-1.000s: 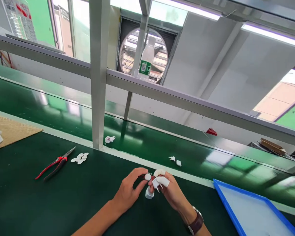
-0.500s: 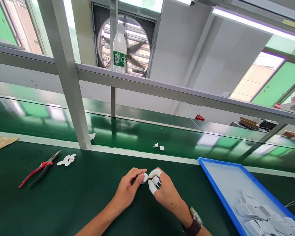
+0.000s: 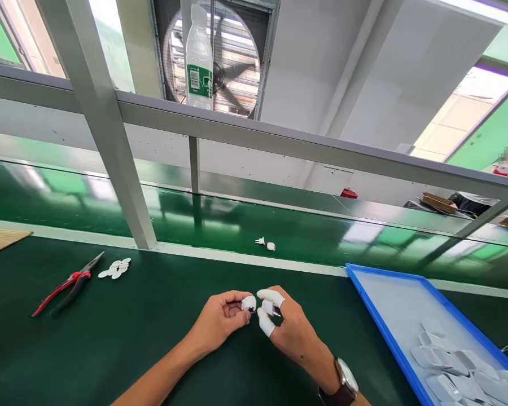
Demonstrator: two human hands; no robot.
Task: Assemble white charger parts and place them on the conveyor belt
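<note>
My left hand [image 3: 220, 322] pinches a small white rounded housing [image 3: 249, 303] between thumb and fingers. Facing it, my right hand [image 3: 295, 327], with white finger cots on thumb and index finger, grips a white plug [image 3: 268, 308] whose pins point right. A bit of red shows between the two pieces; whether they are joined there I cannot tell. Both hands are above the dark green table [image 3: 152, 338].
Left lie red-and-black pliers [image 3: 74, 282] and several white discs [image 3: 115, 268]. A blue-rimmed tray [image 3: 383, 332] with white casings [image 3: 442, 358] stands right. Another plug piece [image 3: 265, 243] lies on the green belt [image 3: 232, 234]. A bottle [image 3: 199, 62] stands on the metal rail [image 3: 279, 128].
The housing has turned in my left fingers and shows more of its side. The plug has rotated slightly in my right hand. On the belt, the plug piece has shifted left.
</note>
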